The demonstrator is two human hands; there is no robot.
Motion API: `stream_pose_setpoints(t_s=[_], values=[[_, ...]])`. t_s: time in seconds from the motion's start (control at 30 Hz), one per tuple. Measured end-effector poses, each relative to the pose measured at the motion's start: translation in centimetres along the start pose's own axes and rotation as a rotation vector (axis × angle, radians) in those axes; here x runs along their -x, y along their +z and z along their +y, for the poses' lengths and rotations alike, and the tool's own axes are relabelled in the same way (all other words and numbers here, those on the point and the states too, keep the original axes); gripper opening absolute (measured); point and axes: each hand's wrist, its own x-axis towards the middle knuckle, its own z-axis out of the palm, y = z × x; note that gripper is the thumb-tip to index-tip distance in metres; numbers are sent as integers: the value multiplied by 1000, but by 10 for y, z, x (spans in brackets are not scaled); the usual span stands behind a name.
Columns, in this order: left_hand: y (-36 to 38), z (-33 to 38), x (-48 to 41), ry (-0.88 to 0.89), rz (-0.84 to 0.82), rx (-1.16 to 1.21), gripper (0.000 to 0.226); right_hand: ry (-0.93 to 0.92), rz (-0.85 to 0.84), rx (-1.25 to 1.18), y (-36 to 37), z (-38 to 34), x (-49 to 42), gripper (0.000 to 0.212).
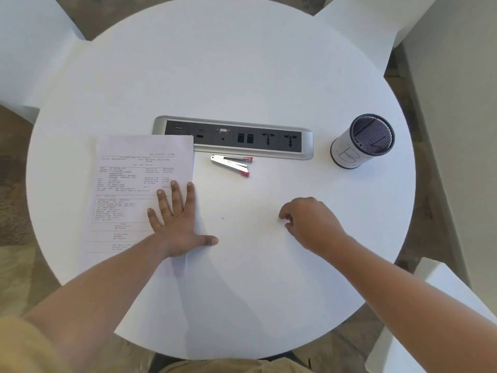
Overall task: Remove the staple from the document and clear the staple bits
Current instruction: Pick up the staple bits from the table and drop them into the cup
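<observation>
The printed document (pixel 129 189) lies on the left of the round white table (pixel 242 76). My left hand (pixel 177 224) presses flat on its lower right part, fingers spread. A silver stapler with red ends (pixel 232 165) lies open just right of the document's top. My right hand (pixel 309 222) rests on the table to the right with its fingers curled in; whether it pinches anything is hidden. A tiny dark speck (pixel 222 218) lies on the table between my hands; I cannot tell if it is a staple bit. No staple shows on the paper.
A recessed power and data socket strip (pixel 234 137) runs across the table's middle, behind the stapler. A black mesh cup with a white paper sleeve (pixel 363 141) stands at the right. White chairs (pixel 443 305) surround the table.
</observation>
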Motion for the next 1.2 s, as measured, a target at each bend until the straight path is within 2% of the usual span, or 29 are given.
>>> stream_pose_setpoints(t_s=[0.13, 0.4, 0.5, 0.8, 1.03, 1.2], values=[[0, 0, 0, 6, -2, 7, 143, -3, -4, 35, 4, -2, -8, 13], [0, 0, 0, 5, 4, 8, 143, -26, 34, -41, -1, 5, -20, 6], [1, -1, 0, 3, 2, 0, 143, -93, 21, 55, -3, 9, -19, 22], [0, 0, -1, 7, 3, 0, 143, -390, -155, 406, -15, -1, -31, 18], [1, -1, -1, 3, 2, 6, 143, -525, -218, 726, -21, -19, -34, 17], [1, -1, -1, 6, 1, 19, 144, -577, -236, 809, -16, -30, -31, 22]])
